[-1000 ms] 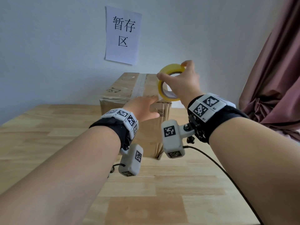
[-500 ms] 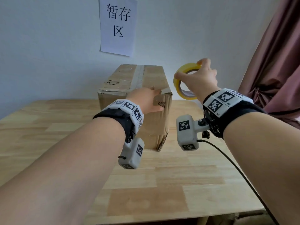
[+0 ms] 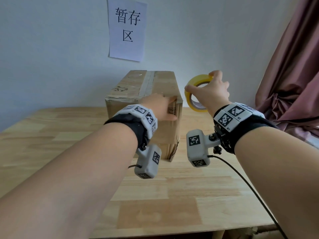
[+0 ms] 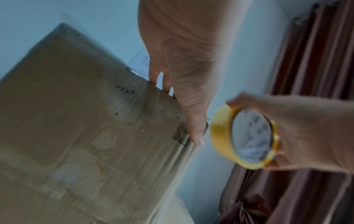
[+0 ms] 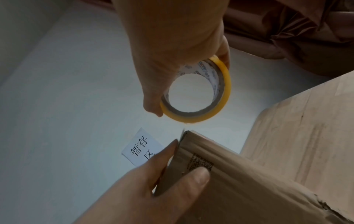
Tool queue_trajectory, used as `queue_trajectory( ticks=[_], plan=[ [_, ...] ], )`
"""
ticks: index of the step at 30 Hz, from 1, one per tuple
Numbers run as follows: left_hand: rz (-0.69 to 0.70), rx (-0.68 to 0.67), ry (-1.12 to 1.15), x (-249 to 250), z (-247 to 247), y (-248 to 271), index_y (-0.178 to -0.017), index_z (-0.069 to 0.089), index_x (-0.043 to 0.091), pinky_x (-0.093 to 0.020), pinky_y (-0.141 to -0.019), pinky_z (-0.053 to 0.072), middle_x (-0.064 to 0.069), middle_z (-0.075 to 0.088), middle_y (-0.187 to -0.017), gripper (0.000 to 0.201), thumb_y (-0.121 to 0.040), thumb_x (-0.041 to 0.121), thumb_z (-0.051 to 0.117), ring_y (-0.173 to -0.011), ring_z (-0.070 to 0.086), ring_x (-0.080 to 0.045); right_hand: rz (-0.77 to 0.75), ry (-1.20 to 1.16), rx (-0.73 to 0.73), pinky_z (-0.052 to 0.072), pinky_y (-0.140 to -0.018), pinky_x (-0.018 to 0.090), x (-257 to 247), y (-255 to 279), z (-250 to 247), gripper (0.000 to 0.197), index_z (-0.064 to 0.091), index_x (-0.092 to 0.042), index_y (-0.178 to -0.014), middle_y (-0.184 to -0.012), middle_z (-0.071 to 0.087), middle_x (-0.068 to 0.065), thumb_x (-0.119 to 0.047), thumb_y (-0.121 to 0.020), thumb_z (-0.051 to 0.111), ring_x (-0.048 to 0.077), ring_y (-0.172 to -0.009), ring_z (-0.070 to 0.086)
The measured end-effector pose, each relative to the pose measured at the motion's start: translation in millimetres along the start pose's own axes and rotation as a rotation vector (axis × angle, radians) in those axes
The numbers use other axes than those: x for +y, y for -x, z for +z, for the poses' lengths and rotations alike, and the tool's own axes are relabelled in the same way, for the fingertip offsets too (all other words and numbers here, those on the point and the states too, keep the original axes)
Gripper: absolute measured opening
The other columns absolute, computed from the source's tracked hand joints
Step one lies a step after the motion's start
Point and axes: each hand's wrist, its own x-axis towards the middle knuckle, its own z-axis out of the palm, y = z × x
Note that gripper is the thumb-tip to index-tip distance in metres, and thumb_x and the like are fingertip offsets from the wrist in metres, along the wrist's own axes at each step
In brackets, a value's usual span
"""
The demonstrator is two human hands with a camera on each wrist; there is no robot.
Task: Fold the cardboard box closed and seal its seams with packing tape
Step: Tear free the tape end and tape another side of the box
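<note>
- Pale wall at the back with a paper sign stuck on it, three printed characters, and a dusty-pink curtain bunched up on the right.
- Wooden table out front, light planks, and the cardboard box sits on it toward the far side, right under that sign.
- Box flaps are down, and there's a strip of clear tape running along the top seam, near to far.
- Left hand is on the box's near right top corner: thumb pressed flat on the near face just next to a little printed code label, fingers laid over the top edge, pretty straight.
- Right hand is up in the air just right of the box, holding a yellow tape roll, thumb on one side of the ring and fingers curled round the far rim.
- Roll isn't touching the box; there's a small gap between it and that corner.
- Both wrists have black bands with marker blocks, and a black cable trails off the right one over the table.
</note>
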Motion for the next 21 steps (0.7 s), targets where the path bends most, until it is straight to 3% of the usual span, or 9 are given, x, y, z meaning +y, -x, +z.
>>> queue_trajectory(
  ticks=[2,6,9,11,13,16,18,21],
  plan=[
    [0.002,0.013,0.095,-16.2,6.2,5.7,-0.149,0.021,0.027,-0.043,-0.101,0.042,-0.004,0.034,-0.15,0.073,-0.089,0.056,0.049,-0.132,0.041,-0.026,0.007,-0.002,0.001,0.039,-0.076,0.039,-0.4,0.8,0.6,0.076,0.032,-0.029,-0.129,-0.118,0.036,0.006,-0.055,-0.068,0.069,0.033,-0.111,0.044],
    [-0.062,0.076,0.12,-43.9,15.7,22.9,-0.15,0.016,0.027,-0.043,-0.114,0.027,0.002,0.017,-0.158,0.073,-0.091,0.054,0.047,-0.143,0.024,-0.019,0.01,-0.011,-0.009,0.041,-0.078,0.039,-2.1,1.3,-0.5,0.076,0.033,-0.028,-0.128,-0.11,0.033,0.003,-0.056,-0.068,0.069,0.031,-0.107,0.045],
    [-0.092,0.118,0.089,-46.6,16.8,28.1,-0.149,0.021,0.024,-0.042,-0.113,0.03,0.0,0.023,-0.156,0.069,-0.092,0.052,0.046,-0.141,0.028,-0.021,0.004,-0.032,-0.023,0.044,-0.082,0.04,-4.7,2.1,-0.7,0.076,0.033,-0.028,-0.129,-0.11,0.033,0.002,-0.056,-0.068,0.069,0.029,-0.105,0.045],
    [-0.097,0.166,0.047,-39.7,13.0,23.3,-0.144,0.035,0.019,-0.042,-0.107,0.038,-0.003,0.035,-0.151,0.063,-0.092,0.052,0.046,-0.135,0.037,-0.023,-0.005,-0.035,-0.023,0.046,-0.086,0.042,-6.9,1.7,-0.3,0.077,0.033,-0.028,-0.128,-0.11,0.034,0.002,-0.056,-0.067,0.07,0.029,-0.105,0.046],
    [-0.048,0.219,0.033,-28.7,9.0,14.9,-0.138,0.042,0.015,-0.041,-0.105,0.038,-0.005,0.04,-0.146,0.057,-0.092,0.049,0.047,-0.133,0.039,-0.024,-0.007,-0.038,-0.028,0.047,-0.089,0.044,-8.4,0.6,0.3,0.078,0.034,-0.028,-0.128,-0.109,0.034,0.002,-0.057,-0.066,0.071,0.029,-0.106,0.048],
    [0.04,0.159,0.087,-15.4,5.3,3.6,-0.147,0.028,0.021,-0.044,-0.109,0.034,-0.003,0.028,-0.154,0.059,-0.095,0.04,0.049,-0.139,0.031,-0.024,-0.006,-0.05,-0.041,0.047,-0.091,0.044,-9.3,-1.3,0.4,0.079,0.034,-0.028,-0.129,-0.109,0.033,0.002,-0.057,-0.066,0.071,0.03,-0.106,0.048],
    [0.043,0.09,0.084,-11.9,6.8,0.2,-0.149,0.022,0.026,-0.043,-0.105,0.038,0.002,0.022,-0.157,0.06,-0.096,0.039,0.047,-0.137,0.034,-0.024,-0.016,-0.038,-0.045,0.047,-0.09,0.043,-9.7,-1.7,0.0,0.079,0.034,-0.028,-0.129,-0.109,0.034,0.002,-0.058,-0.066,0.071,0.03,-0.105,0.049],
    [0.019,0.133,0.108,-12.9,13.2,-0.4,-0.147,0.027,0.03,-0.042,-0.094,0.047,0.004,0.035,-0.151,0.056,-0.095,0.036,0.048,-0.125,0.048,-0.025,-0.016,-0.033,-0.058,0.048,-0.088,0.042,-5.7,-3.2,-1.4,0.079,0.034,-0.028,-0.129,-0.11,0.035,0.002,-0.058,-0.066,0.071,0.028,-0.103,0.05]
  ],
)
